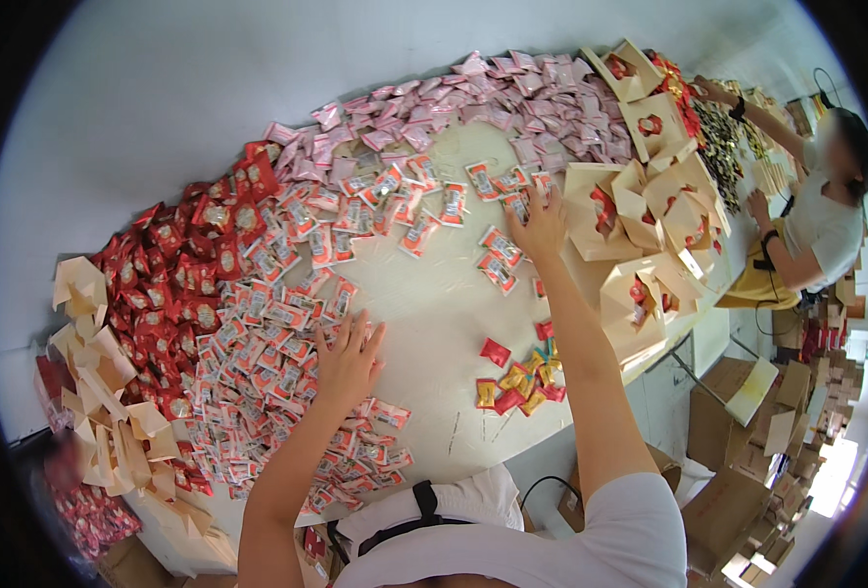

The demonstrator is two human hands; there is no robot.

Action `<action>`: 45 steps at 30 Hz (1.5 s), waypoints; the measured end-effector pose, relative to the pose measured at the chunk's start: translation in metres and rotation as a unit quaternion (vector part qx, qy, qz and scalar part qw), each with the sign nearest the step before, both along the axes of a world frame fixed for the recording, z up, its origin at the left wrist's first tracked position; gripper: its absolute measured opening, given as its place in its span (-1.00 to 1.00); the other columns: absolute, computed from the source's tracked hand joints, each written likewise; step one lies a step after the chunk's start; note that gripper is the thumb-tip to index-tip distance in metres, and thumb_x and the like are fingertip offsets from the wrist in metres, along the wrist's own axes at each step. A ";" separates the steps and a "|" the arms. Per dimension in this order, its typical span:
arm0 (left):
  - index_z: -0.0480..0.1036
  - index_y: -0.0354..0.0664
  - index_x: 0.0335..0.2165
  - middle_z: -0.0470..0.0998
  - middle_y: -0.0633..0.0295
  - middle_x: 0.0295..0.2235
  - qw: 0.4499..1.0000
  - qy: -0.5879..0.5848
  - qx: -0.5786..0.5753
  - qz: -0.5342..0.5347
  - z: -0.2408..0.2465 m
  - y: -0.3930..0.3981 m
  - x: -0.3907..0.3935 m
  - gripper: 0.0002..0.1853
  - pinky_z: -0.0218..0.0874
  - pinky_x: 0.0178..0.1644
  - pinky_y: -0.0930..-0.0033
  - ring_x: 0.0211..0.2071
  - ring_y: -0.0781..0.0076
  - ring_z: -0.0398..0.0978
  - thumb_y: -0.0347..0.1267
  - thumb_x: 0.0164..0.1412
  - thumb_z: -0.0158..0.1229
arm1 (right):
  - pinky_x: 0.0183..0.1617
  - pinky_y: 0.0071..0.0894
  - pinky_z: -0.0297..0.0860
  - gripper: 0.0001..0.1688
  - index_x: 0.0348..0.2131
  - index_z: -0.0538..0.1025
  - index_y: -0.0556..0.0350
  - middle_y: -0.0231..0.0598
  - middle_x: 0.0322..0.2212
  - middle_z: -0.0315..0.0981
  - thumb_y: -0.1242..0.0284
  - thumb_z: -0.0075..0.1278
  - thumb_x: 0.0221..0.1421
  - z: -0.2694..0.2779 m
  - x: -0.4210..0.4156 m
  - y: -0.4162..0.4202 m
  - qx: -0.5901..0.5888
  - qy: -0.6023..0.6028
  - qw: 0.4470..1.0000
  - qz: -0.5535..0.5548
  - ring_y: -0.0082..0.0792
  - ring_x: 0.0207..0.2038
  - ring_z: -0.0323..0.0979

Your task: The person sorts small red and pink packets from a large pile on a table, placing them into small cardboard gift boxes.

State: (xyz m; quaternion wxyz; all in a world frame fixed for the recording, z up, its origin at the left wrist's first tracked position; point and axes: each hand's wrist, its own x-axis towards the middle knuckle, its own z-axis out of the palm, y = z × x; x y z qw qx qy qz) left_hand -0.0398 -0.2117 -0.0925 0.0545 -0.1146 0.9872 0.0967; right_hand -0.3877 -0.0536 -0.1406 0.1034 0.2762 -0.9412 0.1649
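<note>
My left hand [348, 365] lies with fingers spread at the right edge of a heap of small orange-and-white packets [258, 353]. Further up the table, my right hand [540, 226] reaches over a few of the same packets [516, 206], fingers apart and fingertips at them. Whether it presses on them is hard to see. Two more orange-and-white packets [499, 272] sit just left of my right wrist. Below, beside my right forearm, is a small group of red and yellow wrapped pieces [526, 378]. Red foil packets [177, 264] are heaped beyond the left pile.
Pink packets [434, 110] line the table's [427, 309] far side by the wall. Open beige cartons [632, 213] holding red packets stand at right; more beige cartons [103, 397] stand at left. Another person [823, 198] works at far right, near cardboard boxes [728, 514].
</note>
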 end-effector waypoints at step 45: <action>0.14 -0.32 -0.02 0.12 -0.03 0.03 0.824 0.258 0.141 0.484 0.092 0.069 0.237 -0.46 -0.14 0.14 0.10 0.10 0.04 0.04 -0.50 -0.04 0.04 | 0.08 0.08 0.06 -0.48 -0.06 0.34 -0.06 0.08 0.03 0.09 0.14 -0.10 0.01 -0.004 0.132 0.040 0.020 -0.065 0.998 0.016 0.08 0.11 0.00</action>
